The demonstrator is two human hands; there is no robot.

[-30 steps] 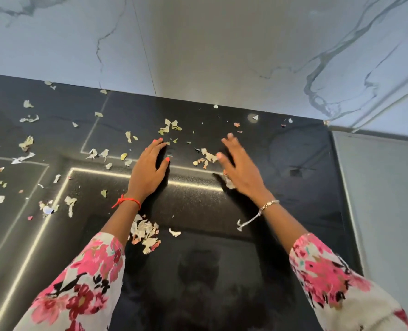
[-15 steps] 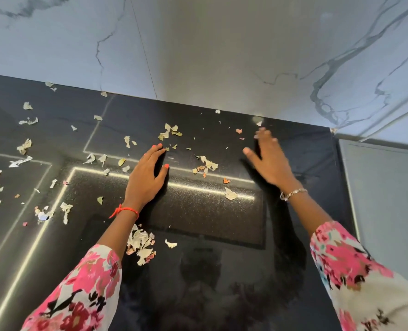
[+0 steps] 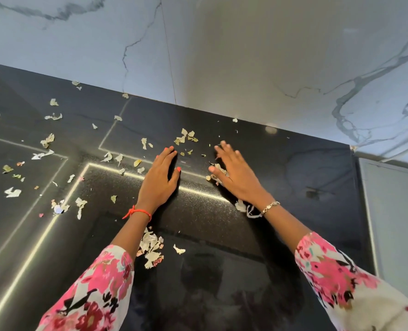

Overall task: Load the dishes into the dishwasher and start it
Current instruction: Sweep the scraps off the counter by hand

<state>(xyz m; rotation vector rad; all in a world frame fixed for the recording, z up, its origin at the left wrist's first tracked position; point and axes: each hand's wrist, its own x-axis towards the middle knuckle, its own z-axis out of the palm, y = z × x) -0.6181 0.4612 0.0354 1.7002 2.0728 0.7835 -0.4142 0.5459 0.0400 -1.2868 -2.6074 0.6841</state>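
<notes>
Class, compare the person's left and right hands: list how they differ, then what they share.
The left hand wears a red thread at the wrist; the right hand a silver chain. The left hand lies on bare surface, the right hand over pale scraps. Both lie flat, palm down, on the black surface.

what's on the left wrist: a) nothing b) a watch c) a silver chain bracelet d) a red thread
d: a red thread is tied round the wrist of the left hand, while the silver chain bracelet sits on the wrist of the right hand.
</notes>
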